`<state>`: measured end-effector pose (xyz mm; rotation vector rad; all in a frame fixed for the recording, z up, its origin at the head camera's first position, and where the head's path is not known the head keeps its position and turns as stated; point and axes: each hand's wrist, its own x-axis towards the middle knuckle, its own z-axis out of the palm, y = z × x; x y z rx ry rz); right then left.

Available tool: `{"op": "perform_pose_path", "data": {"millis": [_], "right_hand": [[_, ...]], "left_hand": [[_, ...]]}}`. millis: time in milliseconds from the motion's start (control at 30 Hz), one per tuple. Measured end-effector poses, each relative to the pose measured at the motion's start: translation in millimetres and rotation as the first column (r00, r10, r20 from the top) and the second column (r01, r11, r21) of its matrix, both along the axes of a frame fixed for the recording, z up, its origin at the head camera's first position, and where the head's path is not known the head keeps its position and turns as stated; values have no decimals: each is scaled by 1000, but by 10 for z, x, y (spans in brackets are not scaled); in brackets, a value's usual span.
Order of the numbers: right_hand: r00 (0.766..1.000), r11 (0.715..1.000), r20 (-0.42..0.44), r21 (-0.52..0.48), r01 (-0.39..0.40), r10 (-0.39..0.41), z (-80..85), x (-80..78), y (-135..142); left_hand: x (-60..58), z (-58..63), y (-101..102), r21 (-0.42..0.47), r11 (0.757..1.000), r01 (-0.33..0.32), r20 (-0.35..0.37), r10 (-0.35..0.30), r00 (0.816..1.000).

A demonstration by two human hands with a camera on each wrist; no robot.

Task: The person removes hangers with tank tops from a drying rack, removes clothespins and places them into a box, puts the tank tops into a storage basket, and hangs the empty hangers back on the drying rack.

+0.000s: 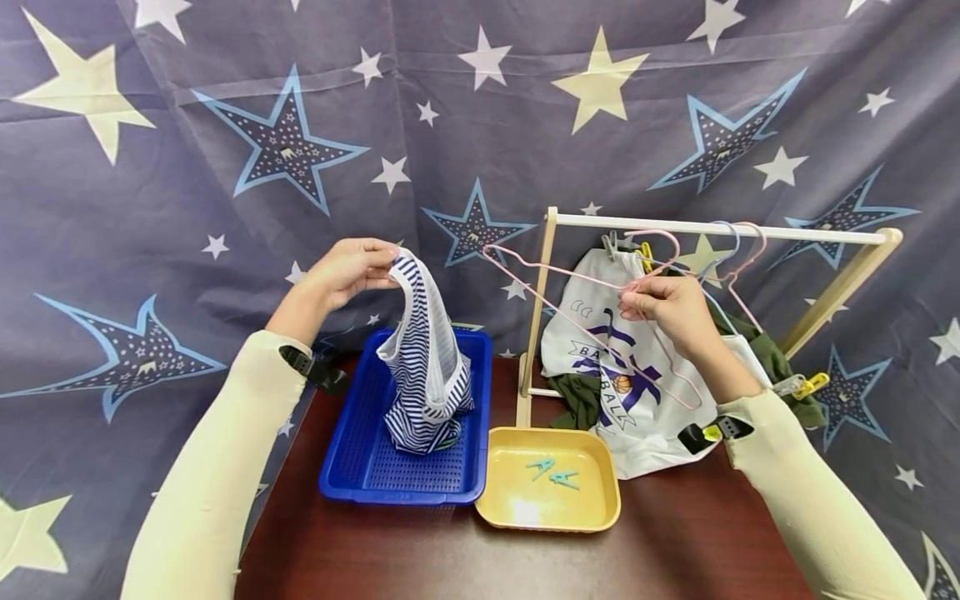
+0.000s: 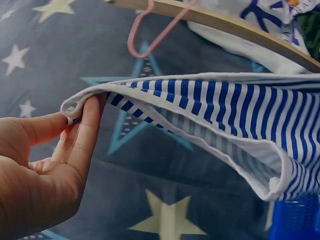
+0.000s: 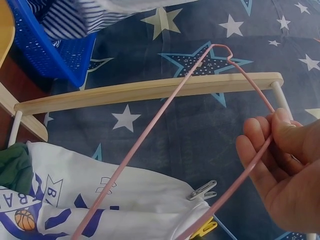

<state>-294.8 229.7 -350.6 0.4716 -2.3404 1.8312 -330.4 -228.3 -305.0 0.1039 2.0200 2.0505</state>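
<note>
My left hand (image 1: 348, 273) pinches the shoulder strap of a blue-and-white striped tank top (image 1: 422, 367) between thumb and fingers. The top hangs down, its lower part inside the blue basket (image 1: 352, 467). In the left wrist view, the white-edged strap of the tank top (image 2: 210, 100) stretches away from the fingertips. My right hand (image 1: 667, 308) holds a pink hanger (image 1: 555, 268) near its neck, in front of the rack. In the right wrist view, thumb and fingers close round the pink hanger (image 3: 155, 120), with no garment on it.
A yellow tray (image 1: 517, 517) beside the basket holds two green clothespins (image 1: 564, 479). The wooden drying rack (image 1: 720, 227) carries a white basketball-print garment (image 1: 637, 408) and a dark green garment (image 1: 798, 396), with clips on them. A starry curtain (image 1: 450, 125) hangs behind the brown table (image 1: 360, 550).
</note>
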Motion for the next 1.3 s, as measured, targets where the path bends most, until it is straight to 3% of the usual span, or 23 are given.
{"op": "perform_pose_path", "data": {"millis": [300, 600, 933, 1133, 1300], "right_hand": [[1000, 1000, 22, -21, -6, 6, -12, 21, 16], [999, 1000, 33, -22, -16, 16, -35, 33, -7], [999, 999, 31, -29, -25, 26, -73, 24, -55], [999, 999, 37, -22, -31, 32, -103, 25, -56], [999, 999, 40, -11, -30, 31, -118, 27, -46]], "left_hand": [[-82, -395, 83, -97, 993, 71, 59, -65, 996], [-57, -772, 39, -234, 968, 90, 147, -56, 988], [17, -1238, 151, -364, 905, 222, 287, -118, 951], [57, -1510, 283, -383, 886, 261, 373, -110, 921], [111, -1726, 407, -456, 832, 315, 434, -101, 895]]}}
